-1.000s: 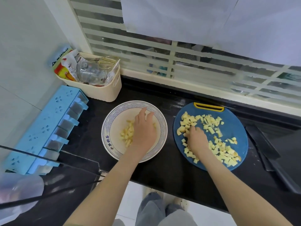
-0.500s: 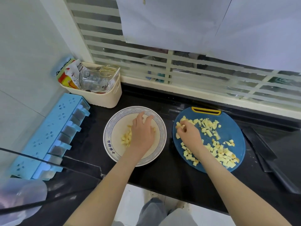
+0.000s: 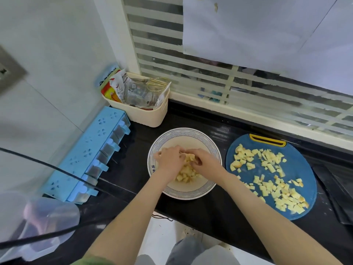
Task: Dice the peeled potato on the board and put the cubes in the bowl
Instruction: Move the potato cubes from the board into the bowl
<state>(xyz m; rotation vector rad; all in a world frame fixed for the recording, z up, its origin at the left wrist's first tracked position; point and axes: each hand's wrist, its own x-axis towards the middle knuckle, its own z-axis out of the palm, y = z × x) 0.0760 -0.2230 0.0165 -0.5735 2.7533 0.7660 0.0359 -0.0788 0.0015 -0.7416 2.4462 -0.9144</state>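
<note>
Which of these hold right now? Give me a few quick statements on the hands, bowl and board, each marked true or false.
1. The left hand and the right hand are both over the bowl. True.
2. The board is cleared. False: many potato cubes lie scattered on it.
3. The bowl holds a heap of cubes. True.
4. The board lies to the left of the bowl. False: it lies to the bowl's right.
5. A whole uncut potato lies on the board. False: only cut cubes lie there.
</note>
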